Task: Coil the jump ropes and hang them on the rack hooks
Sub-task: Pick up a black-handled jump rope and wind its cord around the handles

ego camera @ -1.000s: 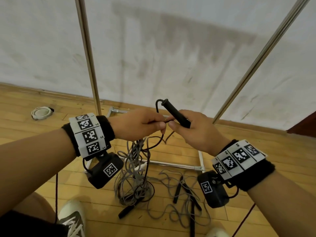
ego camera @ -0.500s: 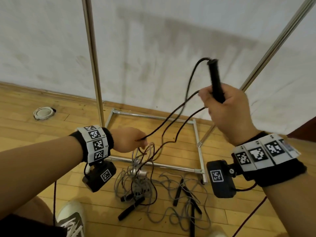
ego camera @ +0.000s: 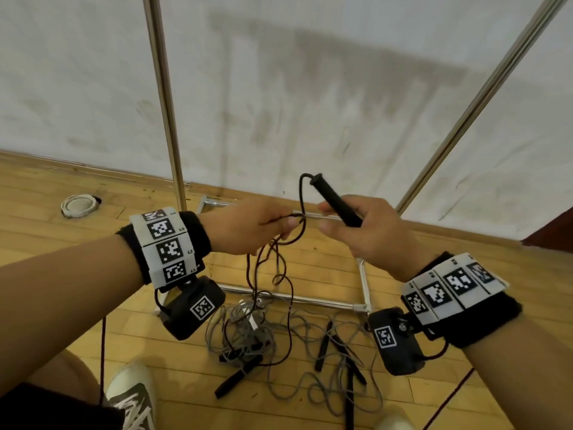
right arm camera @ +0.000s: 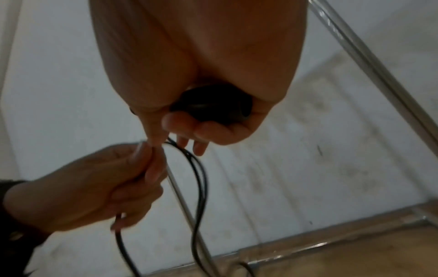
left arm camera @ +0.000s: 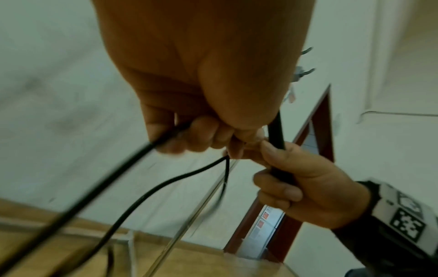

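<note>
The right hand [ego camera: 369, 231] is curled round a black handle [ego camera: 336, 200], which sticks up and away from its thumb side; the handle's butt end shows in the palm in the right wrist view. From the handle's top the dark rope [ego camera: 286, 274] bends over and runs down to the left hand [ego camera: 248, 226], just beside the right, their fingertips nearly touching. The left hand pinches the rope between thumb and curled fingers, with more than one strand passing through its grip. Below the left hand the strands hang in loose loops down to the floor [ego camera: 77, 321]. There, under both hands, lies a tangled pile of grey ropes [ego camera: 245, 333] with several black handles among them; one loose handle [ego camera: 237, 378] lies nearer the person, others [ego camera: 322, 349] lie under the right wrist. The rack [ego camera: 164, 97] stands beyond the hands: one upright past the left hand, another slanting past the right, and its base bars on the floor just behind the pile. Its hooks are out of the head view. A shoe [ego camera: 133, 398] shows below the left forearm.
</note>
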